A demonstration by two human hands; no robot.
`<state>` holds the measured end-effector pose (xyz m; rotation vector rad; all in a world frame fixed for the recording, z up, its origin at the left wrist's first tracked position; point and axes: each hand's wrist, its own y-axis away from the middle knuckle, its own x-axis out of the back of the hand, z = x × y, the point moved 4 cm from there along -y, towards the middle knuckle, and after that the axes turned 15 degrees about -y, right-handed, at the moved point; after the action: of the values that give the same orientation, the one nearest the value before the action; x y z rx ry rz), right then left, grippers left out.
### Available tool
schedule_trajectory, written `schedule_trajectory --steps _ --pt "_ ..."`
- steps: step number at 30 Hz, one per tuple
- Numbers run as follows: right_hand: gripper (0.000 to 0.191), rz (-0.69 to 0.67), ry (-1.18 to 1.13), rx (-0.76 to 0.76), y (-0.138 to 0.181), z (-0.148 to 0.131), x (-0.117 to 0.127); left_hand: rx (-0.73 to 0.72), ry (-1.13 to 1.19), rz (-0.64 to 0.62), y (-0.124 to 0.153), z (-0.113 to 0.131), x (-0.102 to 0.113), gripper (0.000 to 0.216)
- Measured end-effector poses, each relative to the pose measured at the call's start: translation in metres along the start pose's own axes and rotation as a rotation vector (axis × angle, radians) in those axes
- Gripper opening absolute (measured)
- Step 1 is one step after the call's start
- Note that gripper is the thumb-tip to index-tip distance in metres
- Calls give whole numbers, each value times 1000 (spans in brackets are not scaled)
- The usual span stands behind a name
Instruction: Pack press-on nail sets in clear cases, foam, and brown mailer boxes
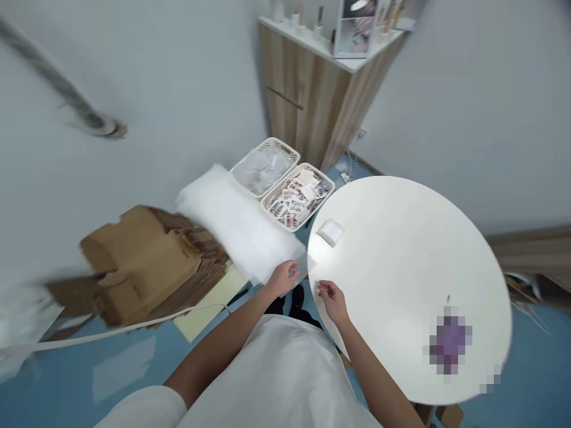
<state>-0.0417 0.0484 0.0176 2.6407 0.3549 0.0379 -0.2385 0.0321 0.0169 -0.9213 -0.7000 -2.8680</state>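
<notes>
My left hand [284, 277] is over the near end of a long stack of white, translucent foam sheets [236, 217]. Its fingers are bent and apart, and I cannot tell whether they touch the top sheet. At the left rim of the round white table [410, 249] is my right hand [333, 302], with loosely curled fingers and nothing visible in them. A small white wrapped packet [331, 232] lies on the table beyond that hand. The thin corner of a sheet reaches toward the table's edge between both hands.
Two white baskets stand past the foam: one basket [298, 165] holds clear bags, the other basket [329, 193] printed packets. Flattened cardboard boxes [147, 255] are piled at left. A white cable [134, 330] crosses there. A blurred purple item [450, 339] lies on the table; a wooden cabinet [307, 89] stands behind.
</notes>
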Motion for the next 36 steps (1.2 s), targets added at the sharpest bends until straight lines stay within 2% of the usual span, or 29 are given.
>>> schedule_trajectory --steps 4,7,11,15,17,20,23,28,31,36 --pt "37 -133 84 60 -22 -9 -10 113 10 153 31 -22 12 31" --pt "39 -276 181 98 -39 -19 -35 182 -1 289 55 -36 29 31" --pt "47 -497 323 201 -47 -34 -93 248 -124 532 94 -51 73 30" --pt "48 -727 410 307 -32 -50 -158 431 -386 789 145 -70 130 29" --pt "47 -799 441 370 -22 -57 -186 581 -488 904 172 -84 157 32" --pt "43 -847 497 482 -12 -66 -223 707 -582 988 204 -108 190 44" --pt "41 -854 539 566 -5 -73 -261 756 -581 999 223 -134 215 53" --pt "40 -777 614 722 3 -80 -318 767 -574 877 233 -172 236 45" --pt "40 -711 694 775 7 -74 -337 745 -586 810 233 -185 241 42" --pt "43 -622 928 849 12 -63 -354 697 -653 725 230 -197 244 29"
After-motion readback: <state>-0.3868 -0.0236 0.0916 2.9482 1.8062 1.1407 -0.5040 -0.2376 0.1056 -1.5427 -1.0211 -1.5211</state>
